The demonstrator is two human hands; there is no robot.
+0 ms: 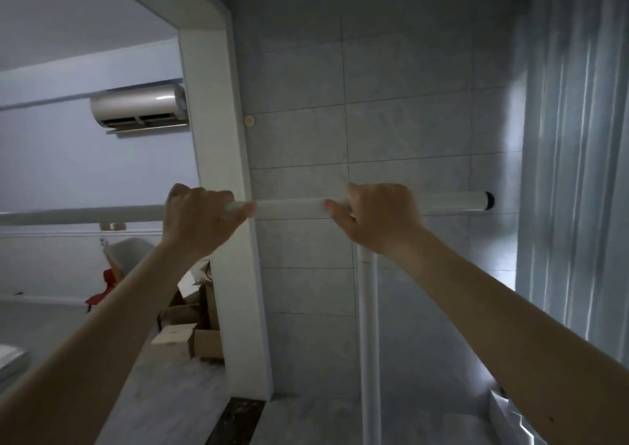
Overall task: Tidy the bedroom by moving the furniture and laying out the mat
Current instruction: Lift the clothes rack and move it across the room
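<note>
While both hands grip the horizontal white top bar [289, 207] of a garment rack, the frame is under two-point control: the left hand [200, 221] has its fingers curled over the bar from above with the thumb underneath, and the right hand [381, 218] is wrapped round it in the same manner, a short stretch of bare bar between them. Spacing the hands apart on either side of the white upright post [368, 325] puts the lifting force near the support, which should limit swing and twist when the rack is shifted.

The bar runs level from the left edge of the view across to a black end cap [489, 200] at the right, close to the grey tiled wall [391, 131] and near the pale curtain [578, 138]. The post drops from just under the right hand toward the floor; its foot is out of view, so whether the rack is lifted or standing cannot be told.

Judged against the task, this is the furniture-moving step, and no mat is visible. Hazards for any move: the left end of the bar passes in front of the white door frame [218, 172], and cardboard boxes [190, 325] lie on the floor beyond it. An air conditioner [139, 109] hangs on the far wall
</note>
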